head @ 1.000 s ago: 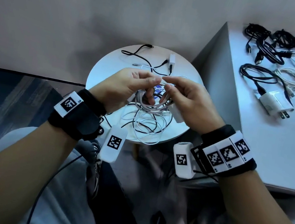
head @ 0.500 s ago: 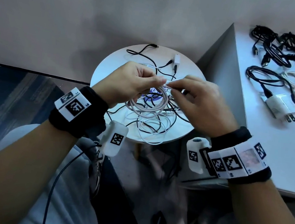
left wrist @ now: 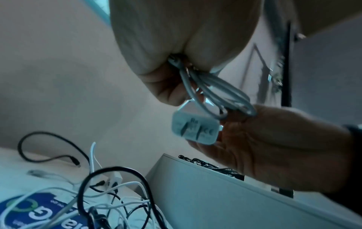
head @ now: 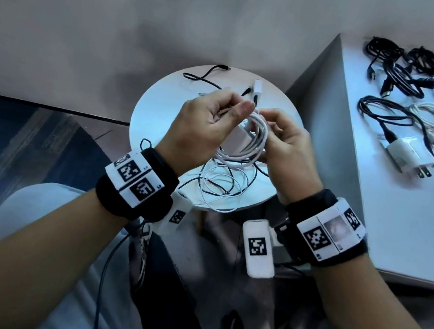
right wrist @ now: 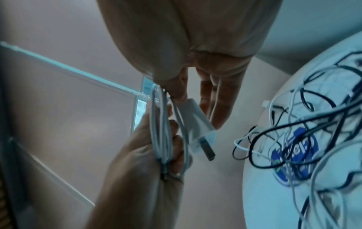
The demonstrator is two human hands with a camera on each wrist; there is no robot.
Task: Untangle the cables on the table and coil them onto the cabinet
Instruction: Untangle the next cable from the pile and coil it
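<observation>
A white cable (head: pixel 257 139) is wound in several loops and held above the round table (head: pixel 159 111). Its white plug adapter (head: pixel 238 136) hangs beside the loops. My left hand (head: pixel 236 105) pinches the loops near the top; the left wrist view shows the cable loops (left wrist: pixel 213 91) running out from between its fingers. My right hand (head: pixel 269 124) holds the far side of the coil, with the adapter (right wrist: pixel 197 124) between its thumb and fingers. A tangle of black and white cables (head: pixel 220 190) lies on the table under my hands.
The white cabinet top (head: pixel 402 224) stands to the right, with coiled black, white and blue cables (head: pixel 398 75) and a white charger (head: pixel 403 157) at its far end. A black cable (head: pixel 209 75) and a small white plug (head: pixel 257 89) lie at the table's back.
Both hands have lifted and turned the white coil. The loops now sit bunched between the hands with the adapter beside them, rather than hanging below the fingertips.
</observation>
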